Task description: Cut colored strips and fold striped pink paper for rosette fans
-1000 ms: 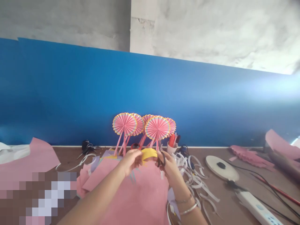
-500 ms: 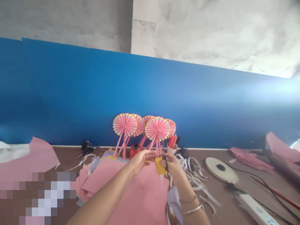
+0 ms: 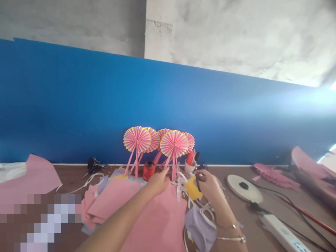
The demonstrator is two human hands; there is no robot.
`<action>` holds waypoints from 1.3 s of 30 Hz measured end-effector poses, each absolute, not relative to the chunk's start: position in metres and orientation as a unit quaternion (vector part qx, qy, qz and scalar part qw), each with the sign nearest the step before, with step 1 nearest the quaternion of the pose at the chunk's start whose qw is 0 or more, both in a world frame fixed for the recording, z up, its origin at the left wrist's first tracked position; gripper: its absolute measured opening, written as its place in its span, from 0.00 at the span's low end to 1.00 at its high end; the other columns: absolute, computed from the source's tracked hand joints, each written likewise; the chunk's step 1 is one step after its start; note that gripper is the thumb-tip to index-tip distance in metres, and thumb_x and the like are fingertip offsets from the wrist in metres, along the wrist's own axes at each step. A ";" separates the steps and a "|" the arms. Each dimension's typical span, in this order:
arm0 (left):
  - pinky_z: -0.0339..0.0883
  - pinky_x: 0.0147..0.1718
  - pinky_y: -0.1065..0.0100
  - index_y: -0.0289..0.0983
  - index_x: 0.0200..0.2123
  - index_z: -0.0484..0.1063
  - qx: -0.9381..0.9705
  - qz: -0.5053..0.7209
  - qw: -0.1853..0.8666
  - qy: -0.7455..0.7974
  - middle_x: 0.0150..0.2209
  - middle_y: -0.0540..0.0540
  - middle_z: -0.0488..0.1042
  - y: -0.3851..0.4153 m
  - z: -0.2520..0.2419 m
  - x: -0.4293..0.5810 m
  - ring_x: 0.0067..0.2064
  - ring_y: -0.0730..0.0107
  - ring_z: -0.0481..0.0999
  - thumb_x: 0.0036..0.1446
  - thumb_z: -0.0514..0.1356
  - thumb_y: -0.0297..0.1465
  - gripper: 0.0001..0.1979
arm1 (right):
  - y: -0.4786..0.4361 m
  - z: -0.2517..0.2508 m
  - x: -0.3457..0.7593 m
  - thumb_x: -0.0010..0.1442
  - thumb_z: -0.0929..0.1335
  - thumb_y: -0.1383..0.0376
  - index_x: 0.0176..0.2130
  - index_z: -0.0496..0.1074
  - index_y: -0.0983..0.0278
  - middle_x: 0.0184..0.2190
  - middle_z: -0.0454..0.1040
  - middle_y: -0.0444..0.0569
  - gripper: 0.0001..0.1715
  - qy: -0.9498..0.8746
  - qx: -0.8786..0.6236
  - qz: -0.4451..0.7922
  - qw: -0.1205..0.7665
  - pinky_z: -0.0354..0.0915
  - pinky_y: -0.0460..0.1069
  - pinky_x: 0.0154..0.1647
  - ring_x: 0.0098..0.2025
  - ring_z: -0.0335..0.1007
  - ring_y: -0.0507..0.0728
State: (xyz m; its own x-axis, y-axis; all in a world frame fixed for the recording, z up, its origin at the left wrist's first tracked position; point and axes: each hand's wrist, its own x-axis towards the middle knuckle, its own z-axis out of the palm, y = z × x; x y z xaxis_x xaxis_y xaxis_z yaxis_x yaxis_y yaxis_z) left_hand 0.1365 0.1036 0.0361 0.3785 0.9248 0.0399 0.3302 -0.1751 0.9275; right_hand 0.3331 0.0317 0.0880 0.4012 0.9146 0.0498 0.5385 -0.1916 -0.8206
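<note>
My right hand [image 3: 210, 185] grips black scissors [image 3: 198, 174] together with a small yellow paper piece [image 3: 192, 188], held above the pink sheets [image 3: 157, 217]. My left hand [image 3: 158, 182] reaches forward over the pink paper, its fingers stretched toward the sticks of the pink pleated paper fans [image 3: 173, 144] that lean on the blue wall. A red tape roll [image 3: 148, 170] stands just left of that hand. Curled white paper strips [image 3: 183, 182] lie between both hands.
A cup of pens [image 3: 191, 161] stands behind the scissors. A white round disc [image 3: 244, 187], a power strip [image 3: 282, 232] and cables lie at the right. More pink paper [image 3: 39, 175] lies at the left, folded pink paper [image 3: 273, 174] at the far right. Another pair of scissors [image 3: 93, 164] lies by the wall.
My left hand has let go of the yellow piece and stretched forward toward the fans. My right hand moved right with the scissors and the yellow piece.
</note>
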 end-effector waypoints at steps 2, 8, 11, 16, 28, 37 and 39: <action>0.56 0.49 0.62 0.38 0.50 0.70 0.703 0.346 0.424 0.455 0.42 0.41 0.74 0.100 0.041 0.136 0.54 0.52 0.64 0.47 0.59 0.26 0.24 | 0.033 0.090 0.325 0.39 0.66 0.65 0.36 0.68 0.63 0.22 0.72 0.45 0.19 -0.481 -0.650 0.361 0.464 0.59 0.48 0.24 0.23 0.67 0.55; 0.62 0.39 0.68 0.37 0.36 0.76 0.694 0.376 0.449 0.418 0.36 0.45 0.76 0.080 0.059 0.131 0.42 0.61 0.72 0.51 0.59 0.35 0.12 | 0.036 0.086 0.297 0.36 0.69 0.65 0.34 0.67 0.64 0.19 0.69 0.40 0.20 -0.475 -0.530 0.490 0.503 0.57 0.45 0.22 0.20 0.64 0.51; 0.60 0.28 0.71 0.35 0.24 0.74 0.669 0.375 0.488 0.417 0.23 0.50 0.73 0.068 0.059 0.123 0.29 0.68 0.71 0.43 0.64 0.35 0.09 | 0.039 0.081 0.284 0.37 0.70 0.64 0.34 0.66 0.64 0.19 0.67 0.39 0.20 -0.490 -0.496 0.507 0.506 0.56 0.44 0.21 0.19 0.62 0.49; 0.59 0.25 0.73 0.34 0.24 0.71 0.565 0.455 0.513 0.458 0.22 0.50 0.72 0.060 0.051 0.087 0.25 0.72 0.70 0.46 0.61 0.39 0.13 | 0.044 0.071 0.261 0.40 0.73 0.56 0.33 0.66 0.64 0.19 0.68 0.40 0.23 -0.516 -0.491 0.482 0.511 0.57 0.44 0.21 0.21 0.64 0.50; 0.71 0.41 0.63 0.36 0.43 0.68 0.232 0.646 0.621 0.379 0.39 0.41 0.77 0.056 0.046 0.050 0.37 0.66 0.79 0.57 0.55 0.24 0.10 | 0.031 0.018 0.196 0.45 0.71 0.46 0.37 0.65 0.66 0.18 0.69 0.41 0.30 -0.559 -0.485 0.573 0.352 0.50 0.42 0.15 0.19 0.64 0.49; 0.71 0.42 0.64 0.36 0.40 0.69 0.207 0.632 0.644 0.378 0.36 0.42 0.79 0.053 0.050 0.054 0.37 0.63 0.79 0.57 0.54 0.23 0.08 | 0.030 0.023 0.193 0.43 0.72 0.48 0.36 0.65 0.66 0.15 0.67 0.39 0.30 -0.562 -0.478 0.563 0.372 0.51 0.42 0.16 0.17 0.62 0.49; 0.71 0.43 0.63 0.35 0.40 0.69 0.206 0.631 0.645 0.378 0.36 0.42 0.79 0.052 0.051 0.054 0.37 0.63 0.79 0.57 0.54 0.23 0.08 | 0.029 0.024 0.192 0.44 0.72 0.49 0.36 0.65 0.66 0.15 0.67 0.39 0.29 -0.563 -0.486 0.556 0.371 0.52 0.42 0.16 0.17 0.62 0.49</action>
State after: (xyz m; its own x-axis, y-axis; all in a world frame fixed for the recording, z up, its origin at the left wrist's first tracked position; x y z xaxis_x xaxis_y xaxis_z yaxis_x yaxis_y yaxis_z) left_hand 0.0540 0.0518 0.0511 -0.0837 0.9703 -0.2269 -0.6579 0.1172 0.7439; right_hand 0.1923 0.0289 0.0242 -0.2527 0.9598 -0.1222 0.1341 -0.0903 -0.9868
